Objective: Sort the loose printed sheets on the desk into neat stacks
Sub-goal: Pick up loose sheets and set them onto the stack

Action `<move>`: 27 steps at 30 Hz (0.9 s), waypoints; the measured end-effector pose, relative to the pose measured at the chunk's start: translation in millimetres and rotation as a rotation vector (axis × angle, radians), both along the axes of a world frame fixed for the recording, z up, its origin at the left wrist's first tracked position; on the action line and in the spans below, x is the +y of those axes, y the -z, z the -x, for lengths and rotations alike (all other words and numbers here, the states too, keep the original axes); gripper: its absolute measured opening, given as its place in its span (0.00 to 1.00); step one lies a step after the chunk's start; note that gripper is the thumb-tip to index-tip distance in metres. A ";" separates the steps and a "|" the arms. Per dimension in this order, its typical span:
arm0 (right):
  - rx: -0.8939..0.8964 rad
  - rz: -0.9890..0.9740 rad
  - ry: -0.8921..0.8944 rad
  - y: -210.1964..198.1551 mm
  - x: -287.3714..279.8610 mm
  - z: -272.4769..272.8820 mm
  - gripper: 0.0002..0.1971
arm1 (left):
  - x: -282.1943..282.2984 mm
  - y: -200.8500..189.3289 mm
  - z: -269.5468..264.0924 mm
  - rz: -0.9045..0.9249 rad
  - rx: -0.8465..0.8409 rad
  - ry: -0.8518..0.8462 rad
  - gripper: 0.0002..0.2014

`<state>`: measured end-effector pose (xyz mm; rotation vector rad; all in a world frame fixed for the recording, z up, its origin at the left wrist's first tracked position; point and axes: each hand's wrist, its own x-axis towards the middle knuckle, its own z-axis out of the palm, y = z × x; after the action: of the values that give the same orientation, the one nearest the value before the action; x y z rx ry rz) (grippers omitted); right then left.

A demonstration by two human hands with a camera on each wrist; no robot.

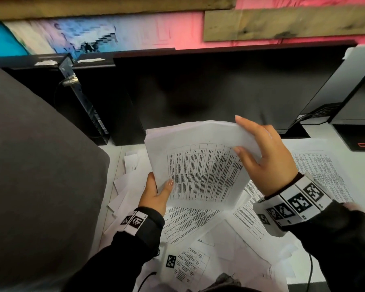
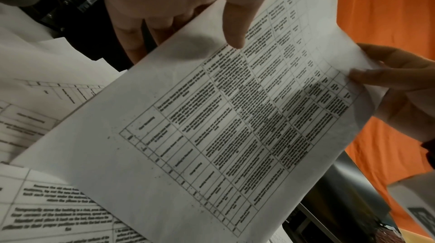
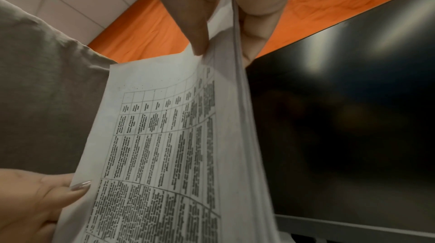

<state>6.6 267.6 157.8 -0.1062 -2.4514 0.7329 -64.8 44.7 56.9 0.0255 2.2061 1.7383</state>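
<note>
Both hands hold a bunch of sheets (image 1: 198,163) up over the surface (image 1: 325,140): left hand (image 1: 156,194) pinches the near corner, right hand (image 1: 263,157) the far edge. Next, I think, tap them even and lay them beside the loose sheets (image 1: 215,245).

Black sleeves (image 1: 335,239), white wristbands (image 1: 291,205) printed with black square markers.
</note>
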 end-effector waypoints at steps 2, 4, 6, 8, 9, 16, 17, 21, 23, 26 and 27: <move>-0.006 0.018 -0.002 -1.9 -1.3 -2.2 0.30 | 1.8 1.4 -1.6 -0.012 -0.007 -0.024 0.15; -0.003 0.065 -0.027 -4.6 -3.9 -5.3 0.33 | 3.8 2.2 -3.6 -0.026 -0.018 -0.058 0.16; 0.027 0.187 -0.061 -6.1 -5.7 -9.7 0.41 | 4.3 2.7 -4.9 -0.046 -0.025 -0.088 0.17; 0.051 0.344 -0.038 -3.0 -3.0 -13.1 0.48 | 4.0 1.7 -4.9 -0.063 -0.004 -0.103 0.18; 0.048 0.438 -0.030 -0.7 -0.7 -13.4 0.49 | 3.9 1.5 -3.7 -0.068 0.014 -0.109 0.19; -0.359 0.719 -0.020 42.7 14.2 -19.7 0.16 | 16.4 -10.7 -0.5 -0.203 0.014 -0.163 0.16; -0.420 0.699 -0.025 49.2 15.0 -24.4 0.15 | 18.1 -9.0 -0.3 -0.204 0.006 -0.156 0.15; -0.558 0.701 0.026 66.7 22.7 -39.9 0.12 | 30.5 -2.0 -5.3 -0.123 -0.032 -0.124 0.11; -0.593 0.686 0.051 72.0 30.9 -43.8 0.11 | 38.5 -2.0 -10.9 -0.084 -0.063 -0.104 0.08; -0.628 0.654 0.111 81.7 50.4 -48.4 0.11 | 49.0 -2.6 -22.9 -0.041 -0.140 -0.012 0.08; -0.652 0.625 0.134 82.8 57.4 -50.4 0.10 | 53.2 -3.4 -27.1 -0.059 -0.177 -0.003 0.07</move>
<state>57.0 325.0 75.0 -0.8549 -2.6451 1.5711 -37.7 98.0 60.3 -0.1131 2.0296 1.7357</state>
